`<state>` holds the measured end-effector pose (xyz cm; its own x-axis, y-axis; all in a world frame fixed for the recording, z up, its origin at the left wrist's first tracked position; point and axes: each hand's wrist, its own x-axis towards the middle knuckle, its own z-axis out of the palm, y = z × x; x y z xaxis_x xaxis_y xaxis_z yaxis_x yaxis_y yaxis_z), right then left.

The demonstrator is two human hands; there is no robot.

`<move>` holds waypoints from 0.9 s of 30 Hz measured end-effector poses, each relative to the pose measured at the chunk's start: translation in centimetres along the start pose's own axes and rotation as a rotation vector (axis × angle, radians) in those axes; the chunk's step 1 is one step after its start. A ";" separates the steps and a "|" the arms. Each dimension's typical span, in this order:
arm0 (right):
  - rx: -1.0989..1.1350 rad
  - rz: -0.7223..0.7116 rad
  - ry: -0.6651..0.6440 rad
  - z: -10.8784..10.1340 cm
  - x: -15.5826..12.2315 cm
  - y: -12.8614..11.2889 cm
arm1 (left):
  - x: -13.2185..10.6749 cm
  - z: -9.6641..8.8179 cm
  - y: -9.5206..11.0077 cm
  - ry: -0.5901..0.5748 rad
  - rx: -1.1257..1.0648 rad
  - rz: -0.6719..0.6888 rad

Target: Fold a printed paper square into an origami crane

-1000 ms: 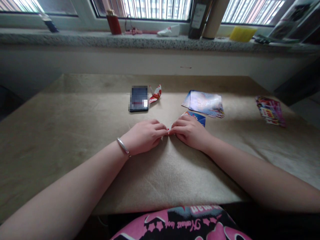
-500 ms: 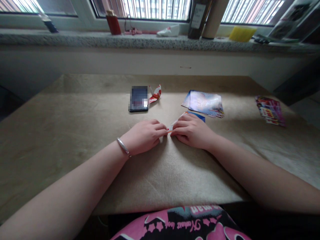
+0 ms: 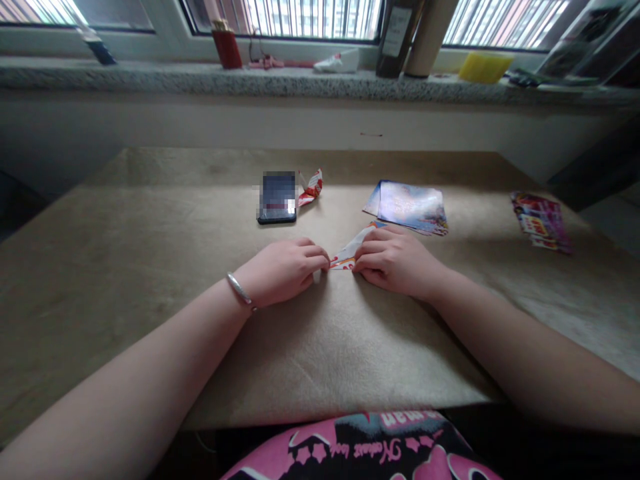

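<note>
A person's bare hands part along the near edge of a sheet of printed paper (image 3: 346, 255) on a tan worktop (image 3: 175, 220). Half a second ago the fingertips almost met; now a wider strip of the sheet, white with red and orange print, shows in the gap between them. The left hand (image 3: 285, 268), a silver bracelet (image 3: 239, 288) at its wrist, has its fingers closed on the paper's left tip. The right hand (image 3: 397, 260) grips the near edge, its fingers covering much of the sheet. The blue panel that stuck out past the right knuckles is largely gone from view; whether folded under or merely covered cannot be told. The spread suggests a crease being pressed outward along that edge, the folding seemingly unfinished. Just beyond the right fingers lies a stack of glossy cards (image 3: 413, 205); well to their right, a group of pink-and-red cards (image 3: 540, 222). Beyond the left fingers rest a dark flat device (image 3: 278, 200) and, just beside it, a crumpled red-and-white wrapper (image 3: 312, 189).
</note>
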<state>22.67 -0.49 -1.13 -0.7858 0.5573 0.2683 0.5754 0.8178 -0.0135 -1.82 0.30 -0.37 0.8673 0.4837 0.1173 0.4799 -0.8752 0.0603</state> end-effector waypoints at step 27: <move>-0.055 -0.009 0.055 1.9 0.6 0.1 | 0.3 0.5 0.4 0.069 0.063 -0.011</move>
<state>21.77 0.21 -2.83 -0.7782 0.5402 0.3203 0.5813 0.8126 0.0419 -1.32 0.10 -0.84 0.8520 0.4899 0.1849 0.4985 -0.8669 -0.0001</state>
